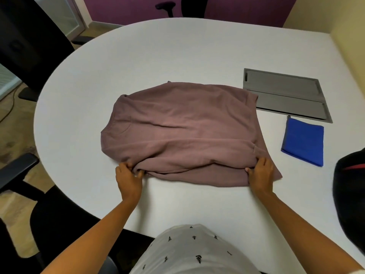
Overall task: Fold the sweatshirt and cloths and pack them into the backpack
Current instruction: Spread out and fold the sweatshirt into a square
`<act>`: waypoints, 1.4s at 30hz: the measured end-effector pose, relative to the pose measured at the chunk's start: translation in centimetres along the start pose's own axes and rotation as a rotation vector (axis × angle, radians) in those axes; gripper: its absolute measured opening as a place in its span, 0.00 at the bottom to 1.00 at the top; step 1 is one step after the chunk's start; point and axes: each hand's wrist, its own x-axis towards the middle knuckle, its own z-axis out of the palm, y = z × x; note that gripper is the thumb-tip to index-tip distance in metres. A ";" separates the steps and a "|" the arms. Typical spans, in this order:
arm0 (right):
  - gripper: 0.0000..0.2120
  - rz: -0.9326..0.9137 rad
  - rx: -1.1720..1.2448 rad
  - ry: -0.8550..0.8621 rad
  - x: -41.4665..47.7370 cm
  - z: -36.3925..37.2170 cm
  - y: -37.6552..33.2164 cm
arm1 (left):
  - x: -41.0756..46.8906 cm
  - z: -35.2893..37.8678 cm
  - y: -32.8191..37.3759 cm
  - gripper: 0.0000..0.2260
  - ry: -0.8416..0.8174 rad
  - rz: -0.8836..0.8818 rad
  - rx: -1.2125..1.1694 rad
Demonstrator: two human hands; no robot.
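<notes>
A mauve sweatshirt lies partly folded in the middle of the white table, its neck to the left. My left hand pinches the near left fold of the sweatshirt. My right hand grips the near right part of the same folded edge. A folded blue cloth lies flat to the right of the sweatshirt. A black backpack with a red stripe shows at the right edge, partly cut off.
A grey cable hatch is set into the table behind the blue cloth, touching the sweatshirt's far right corner. Black office chairs stand at the left and far side. A yellow wall borders the right.
</notes>
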 end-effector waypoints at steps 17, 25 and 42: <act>0.11 -0.102 -0.139 0.108 1.2 -2.9 3.4 | -0.4 -3.7 -0.9 0.14 -0.150 0.344 0.189; 0.16 0.318 0.234 0.186 -0.8 -0.9 0.5 | -1.1 -1.1 -0.5 0.14 -0.090 -0.439 -0.181; 0.08 0.475 0.149 0.359 -0.9 -2.1 -0.9 | -0.7 -3.2 -0.7 0.19 -0.139 -0.138 -0.083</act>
